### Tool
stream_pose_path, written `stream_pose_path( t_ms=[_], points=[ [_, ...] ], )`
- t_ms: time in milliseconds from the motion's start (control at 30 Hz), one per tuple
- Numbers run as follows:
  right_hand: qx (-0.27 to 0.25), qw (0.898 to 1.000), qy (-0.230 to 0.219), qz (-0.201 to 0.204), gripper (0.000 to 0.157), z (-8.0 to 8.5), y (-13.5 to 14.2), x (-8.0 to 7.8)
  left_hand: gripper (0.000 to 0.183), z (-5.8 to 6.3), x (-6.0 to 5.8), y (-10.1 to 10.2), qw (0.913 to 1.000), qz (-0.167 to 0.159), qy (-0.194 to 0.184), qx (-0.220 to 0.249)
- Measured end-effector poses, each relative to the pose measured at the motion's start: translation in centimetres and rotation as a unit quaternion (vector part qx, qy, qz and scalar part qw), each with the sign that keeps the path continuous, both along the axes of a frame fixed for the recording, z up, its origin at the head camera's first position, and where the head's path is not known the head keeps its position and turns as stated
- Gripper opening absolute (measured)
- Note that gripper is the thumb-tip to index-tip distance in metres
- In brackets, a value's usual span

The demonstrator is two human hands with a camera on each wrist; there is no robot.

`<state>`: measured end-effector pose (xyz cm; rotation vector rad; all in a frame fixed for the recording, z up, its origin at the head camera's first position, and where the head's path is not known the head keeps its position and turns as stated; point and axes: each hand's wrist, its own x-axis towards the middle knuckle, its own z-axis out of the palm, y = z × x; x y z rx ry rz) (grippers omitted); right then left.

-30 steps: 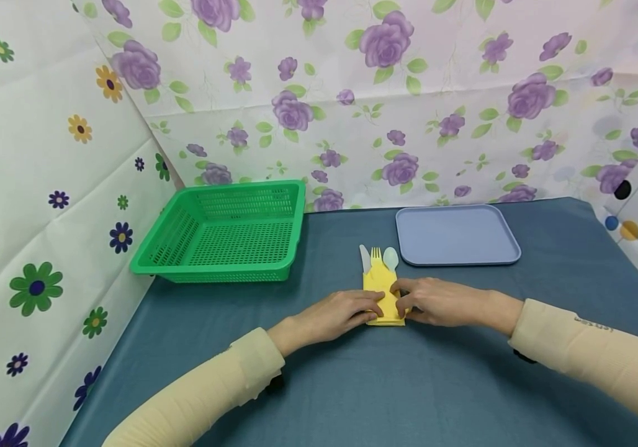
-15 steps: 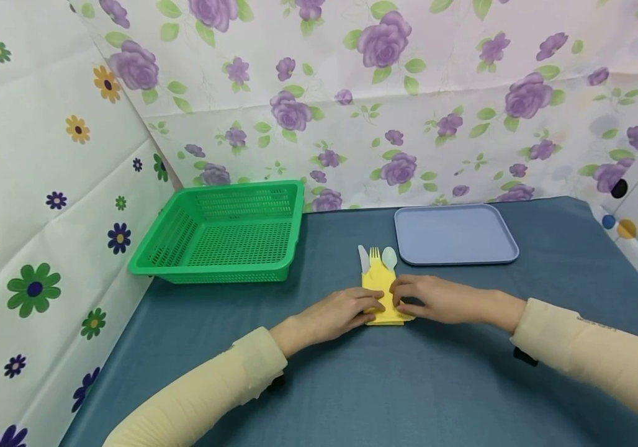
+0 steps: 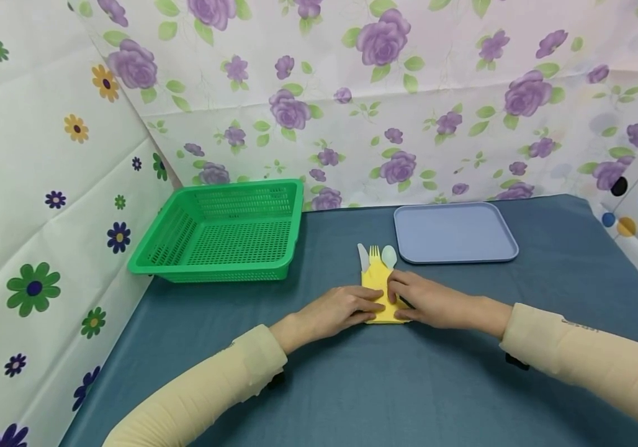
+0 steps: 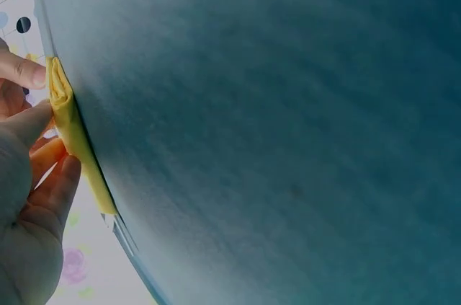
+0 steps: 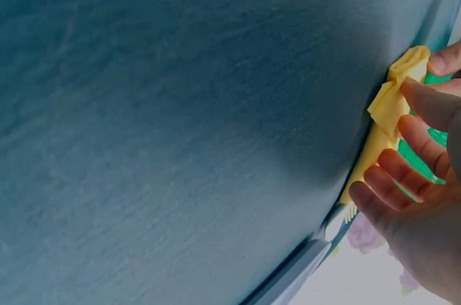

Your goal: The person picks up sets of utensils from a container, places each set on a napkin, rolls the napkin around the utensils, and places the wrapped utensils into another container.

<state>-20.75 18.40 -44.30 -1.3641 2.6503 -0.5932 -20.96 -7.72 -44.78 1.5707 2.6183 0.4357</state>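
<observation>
On my feeds, the nearest things are the person's cream sleeves [image 3: 207, 379], reaching in from either side over the blue cloth [image 3: 341, 397], which spreads in front of and around both hands. The left hand [image 3: 344, 308] lies across the left side of the yellow napkin [image 3: 376, 280], fingers loosely bent and fingertips resting on its face; I read that as steadying it, so the bundle doesn't slide. The right hand [image 3: 439, 301] meets the opposite edge, thumb apart from the relaxed fingers and touching near a loose flap [image 5: 385, 107] that juts out in the right wrist view; my guess is that it is there to control that slack. I see neither hand closed round anything. The napkin sits between the fingertips of both hands, flat on the cloth, probably so each side can be worked evenly. Just beyond the fingertips, the heads of a pale knife [image 3: 363, 257], a yellow fork [image 3: 375, 254] and a pale spoon [image 3: 389, 257] stick out side by side, likely to leave them showing; their handles are hidden. Farther off, straight past the right hand, lies a blue tray [image 3: 455, 233], and past the left hand, farther left, a green basket [image 3: 213, 271]; both seem set back to give the hands room. Behind everything hangs a rose-patterned sheet [image 3: 319, 68].
</observation>
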Motion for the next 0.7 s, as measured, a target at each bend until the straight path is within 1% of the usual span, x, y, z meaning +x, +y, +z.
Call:
stream_pose_path(
  t_ms=[200, 367, 433, 500, 600, 700],
  points=[
    [0.002, 1.000, -0.001, -0.004, 0.022, 0.1, -0.2, 0.1, 0.028, 0.1, 0.0, 0.2, 0.9995, 0.020, -0.024, 0.005],
    [0.000, 1.000, -0.031, -0.003, 0.023, 0.1, 0.1, -0.2, 0.028, 0.1, 0.2, 0.6, 0.9993, 0.034, -0.014, -0.006],
    [-0.008, 0.999, -0.052, -0.004, 0.023, 0.2, 0.3, -0.4, 0.028, 0.1, 0.3, 0.7, 0.9992, 0.038, -0.008, -0.012],
    [-0.019, 0.998, -0.063, -0.007, 0.021, 0.4, 0.6, -0.6, 0.028, 0.1, 0.4, 0.7, 0.9990, 0.042, -0.006, -0.016],
    [-0.034, 0.997, -0.062, -0.026, 0.014, 0.6, 0.9, -0.8, 0.029, 0.0, 0.5, 0.8, 0.9989, 0.044, -0.006, -0.015],
    [-0.029, 0.998, -0.044, -0.039, 0.010, 0.7, 1.1, -0.8, 0.029, 0.0, 0.5, 0.8, 0.9989, 0.044, -0.007, -0.014]
  ],
)
